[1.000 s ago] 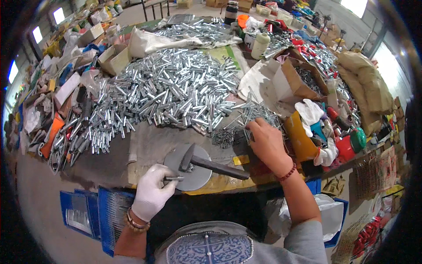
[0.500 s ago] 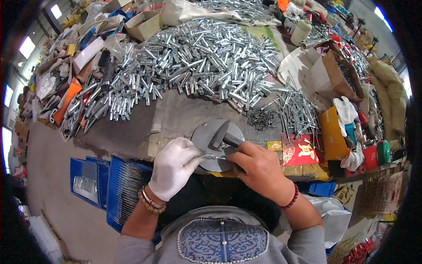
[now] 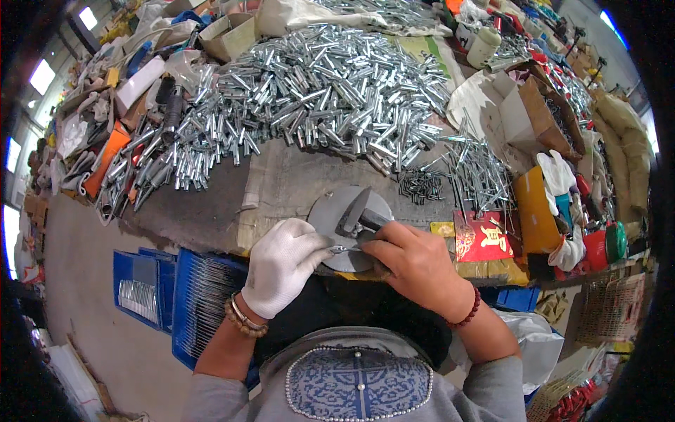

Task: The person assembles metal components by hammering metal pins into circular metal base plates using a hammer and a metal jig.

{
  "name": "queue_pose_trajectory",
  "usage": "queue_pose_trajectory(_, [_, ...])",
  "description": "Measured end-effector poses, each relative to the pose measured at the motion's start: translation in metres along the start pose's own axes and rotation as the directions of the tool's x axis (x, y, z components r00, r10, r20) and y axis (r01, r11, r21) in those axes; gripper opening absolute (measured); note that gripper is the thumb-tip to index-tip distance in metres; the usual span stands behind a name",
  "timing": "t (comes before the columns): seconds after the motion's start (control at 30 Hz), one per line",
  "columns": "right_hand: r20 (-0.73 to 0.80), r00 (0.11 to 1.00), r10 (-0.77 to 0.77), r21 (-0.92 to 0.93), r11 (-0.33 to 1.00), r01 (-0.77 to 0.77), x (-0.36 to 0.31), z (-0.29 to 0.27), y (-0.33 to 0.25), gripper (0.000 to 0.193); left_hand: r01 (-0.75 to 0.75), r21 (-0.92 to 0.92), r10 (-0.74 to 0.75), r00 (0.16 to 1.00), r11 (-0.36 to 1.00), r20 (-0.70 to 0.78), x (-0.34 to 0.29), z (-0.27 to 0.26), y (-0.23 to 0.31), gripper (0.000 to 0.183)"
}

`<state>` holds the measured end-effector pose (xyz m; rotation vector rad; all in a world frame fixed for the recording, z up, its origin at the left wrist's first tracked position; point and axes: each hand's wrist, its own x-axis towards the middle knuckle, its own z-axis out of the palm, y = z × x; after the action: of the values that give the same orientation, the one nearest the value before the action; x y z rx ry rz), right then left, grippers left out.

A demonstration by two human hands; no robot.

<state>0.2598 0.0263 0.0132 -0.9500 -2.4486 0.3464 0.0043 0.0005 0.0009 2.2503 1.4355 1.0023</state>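
Observation:
My left hand [image 3: 285, 264], in a white glove, is closed in a pinch on a slim silvery metal rod [image 3: 342, 249]. The rod lies level over the front part of a round grey metal plate [image 3: 327, 211]. From the right, my bare right hand [image 3: 418, 266] curls round the dark handle of a hammer, and its thumb and fingertips meet the rod's right end. The hammer head [image 3: 357, 209] is over the plate, just beyond the rod. My right palm hides most of the handle.
A big heap of metal tubes [image 3: 330, 91] covers the bench behind. Small dark screws [image 3: 420, 186], thin rods [image 3: 478, 172] and a red packet [image 3: 485, 238] lie to the right. Blue bins [image 3: 204, 302] of metal parts stand below at left. An open carton [image 3: 541, 123] sits at far right.
The hammer head has shifted slightly and turned a little over the plate. Both hands stay at the rod with almost the same grip. The view has moved slightly.

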Motion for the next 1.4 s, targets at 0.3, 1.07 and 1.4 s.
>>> queue_pose_trajectory(0.3, [-0.013,1.000,-0.028,0.034,0.999,0.028,0.001,0.001,0.001,0.025,-0.025,-0.045,0.023,0.999,0.999,-0.029,-0.003,0.005,0.002,0.016])
queue_pose_trajectory(1.07, [-0.056,0.972,0.228,-0.030,0.973,-0.230,0.031,-0.016,0.036,0.030,0.016,-0.025,-0.016,1.000,1.000,0.010,-0.008,0.007,0.000,0.017])
queue_pose_trajectory(1.4, [-0.008,0.999,-0.037,0.162,0.986,0.038,0.041,0.012,-0.026,0.070,0.059,0.116,-0.062,0.998,0.991,0.026,-0.008,0.007,0.004,0.009])
